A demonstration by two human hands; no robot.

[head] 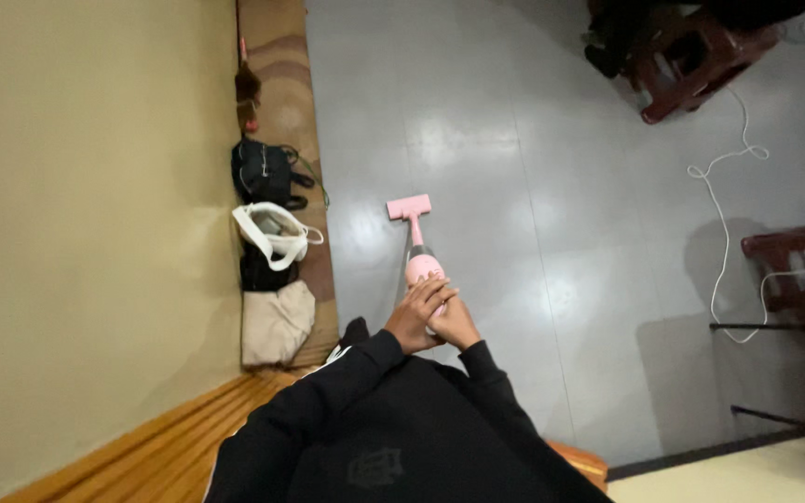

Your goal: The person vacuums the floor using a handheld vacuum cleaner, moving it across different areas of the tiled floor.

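Two hands gripping a pink stick vacuum over a grey floor.

At lower centre, the left hand (419,312) and right hand (456,323) are meeting on the pink vacuum (418,244), fingers (432,291) curling round its body; its flat head is resting on the grey floor (533,214) just beyond. Further left, a white tote bag (274,235) and a black bag (266,173) are lying along the wall. A white cord (725,224) is trailing at the right, near a dark red stool (691,61) in the upper right.
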